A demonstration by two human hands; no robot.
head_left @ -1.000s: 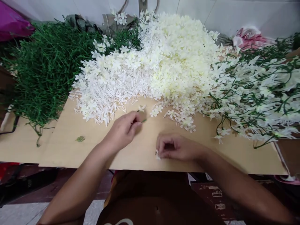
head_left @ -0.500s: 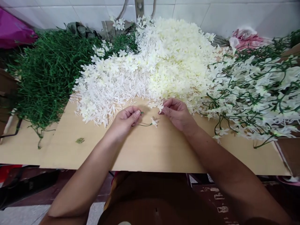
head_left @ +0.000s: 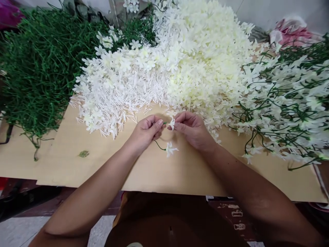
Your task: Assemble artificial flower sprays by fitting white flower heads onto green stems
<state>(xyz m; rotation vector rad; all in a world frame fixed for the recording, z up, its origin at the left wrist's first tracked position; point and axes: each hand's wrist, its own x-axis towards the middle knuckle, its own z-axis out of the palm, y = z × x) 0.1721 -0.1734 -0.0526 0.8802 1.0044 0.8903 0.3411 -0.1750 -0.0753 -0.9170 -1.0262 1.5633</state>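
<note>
My left hand (head_left: 149, 129) pinches a thin green artificial stem (head_left: 159, 145), one branch of which hangs below the fingers and ends in a white flower (head_left: 170, 149). Another green tip (head_left: 165, 123) pokes out past my left thumb. Between the fingers of my right hand (head_left: 189, 127) is a white artificial flower head (head_left: 172, 123), right at that green tip. Whether the tip has entered the flower is too small to tell. Just behind the hands lie the loose pale petals of a large heap of flower heads (head_left: 203, 65).
White stamen pieces (head_left: 133, 89) are heaped beyond my left hand. A mass of green stems (head_left: 48, 65) stands at the left, and flowered stems (head_left: 290, 99) are piled at the right. A small leaf-like scrap (head_left: 83, 154) lies on the cardboard tabletop (head_left: 102, 171).
My hands have come together, bringing the flower head against the green tip. The hanging branch with its flower has swung lower. The camera view has shifted down and closer.
</note>
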